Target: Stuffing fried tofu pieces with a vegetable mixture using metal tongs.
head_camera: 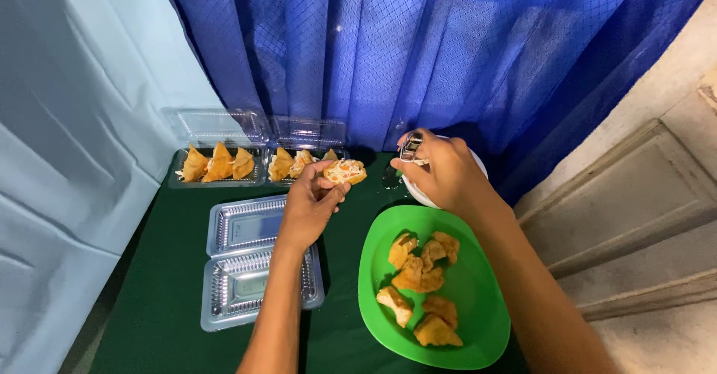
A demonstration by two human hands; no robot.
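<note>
Two boxes at the back are filled, one clear box is empty, six pastries wait on the green plate; the left hand pinches a filled pastry, the right hand grips a spoon over the bowl.

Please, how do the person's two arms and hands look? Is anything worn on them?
Both forearms are bare up to the picture's lower edge: no sleeves, gloves or watch are visible. The left hand and the right hand show no rings or markings, as far as the view allows.
</note>
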